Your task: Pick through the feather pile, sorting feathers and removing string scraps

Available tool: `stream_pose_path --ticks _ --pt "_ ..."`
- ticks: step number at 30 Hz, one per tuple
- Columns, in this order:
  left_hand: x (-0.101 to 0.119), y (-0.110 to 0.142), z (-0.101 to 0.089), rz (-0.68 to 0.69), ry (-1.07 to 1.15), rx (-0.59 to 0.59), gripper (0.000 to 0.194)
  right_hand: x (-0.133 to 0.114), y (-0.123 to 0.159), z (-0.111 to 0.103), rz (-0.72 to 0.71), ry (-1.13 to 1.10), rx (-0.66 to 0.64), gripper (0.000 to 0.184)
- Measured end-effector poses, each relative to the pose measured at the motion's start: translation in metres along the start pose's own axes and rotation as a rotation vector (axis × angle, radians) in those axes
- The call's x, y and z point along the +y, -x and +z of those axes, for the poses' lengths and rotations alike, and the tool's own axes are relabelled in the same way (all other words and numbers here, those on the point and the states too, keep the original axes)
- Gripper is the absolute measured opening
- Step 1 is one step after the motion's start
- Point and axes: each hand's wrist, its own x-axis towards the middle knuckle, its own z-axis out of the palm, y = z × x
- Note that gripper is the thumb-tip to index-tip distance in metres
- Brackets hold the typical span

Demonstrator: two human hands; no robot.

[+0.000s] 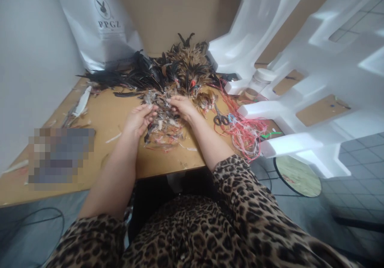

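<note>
Left hand (138, 120) and right hand (182, 106) are pinching narrowly, contents unclear; small feathers (164, 121) are lying between them, nearing the desk's (117, 114) front edge.

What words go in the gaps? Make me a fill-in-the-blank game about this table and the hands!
1. The left hand and right hand are at a heap of small, wispy grey and brown ____.
2. The metal scissors with black loop handles lie nearer the person's ____ hand.
3. Under the rabbit head, the big shiny silver-white bag shows the large letters ____.

Missing words: feathers; right; PPGZ
</note>
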Motion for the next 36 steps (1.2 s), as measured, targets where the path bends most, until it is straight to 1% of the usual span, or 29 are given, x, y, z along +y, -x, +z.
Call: stream_pose_path --ticks 6,9,13,16,20,22,24,28,32,34,36 --pt "0.001 0.005 0.003 -0.109 0.041 -0.13 0.005 0.007 -0.001 0.007 -0.082 0.055 0.072 0.033" --pt "0.001 0.006 0.005 -0.148 0.054 -0.151 0.006 0.012 -0.002 0.012 -0.137 0.114 0.086 0.03" --pt "0.001 0.004 0.005 -0.179 0.066 -0.152 0.007 0.015 -0.002 0.016 -0.175 0.15 0.044 0.032" --pt "0.001 0.002 0.003 -0.144 0.055 -0.1 0.008 0.015 -0.003 0.015 -0.136 0.119 0.027 0.035" --pt "0.002 0.0 0.003 -0.005 0.065 -0.013 0.004 0.014 -0.002 0.015 -0.072 0.083 0.029 0.037" --pt "0.004 0.001 0.004 0.071 0.072 -0.012 0.003 0.012 0.0 0.016 -0.068 0.11 0.032 0.037" --pt "0.006 0.003 0.005 0.102 0.065 -0.034 0.001 0.011 0.002 0.019 -0.089 0.151 0.024 0.036" --pt "0.006 0.008 0.007 0.081 0.044 -0.089 0.002 0.011 0.006 0.022 -0.127 0.208 0.01 0.028" --pt "0.003 0.009 0.009 0.033 -0.04 -0.131 0.008 0.011 0.004 0.02 -0.107 0.209 0.006 0.023" --pt "0.002 0.009 0.009 -0.001 -0.094 -0.117 0.011 0.011 0.002 0.017 -0.109 0.175 0.023 0.024" --pt "0.0 0.008 0.009 -0.011 -0.12 -0.07 0.011 0.011 0.001 0.016 -0.132 0.138 0.058 0.026"
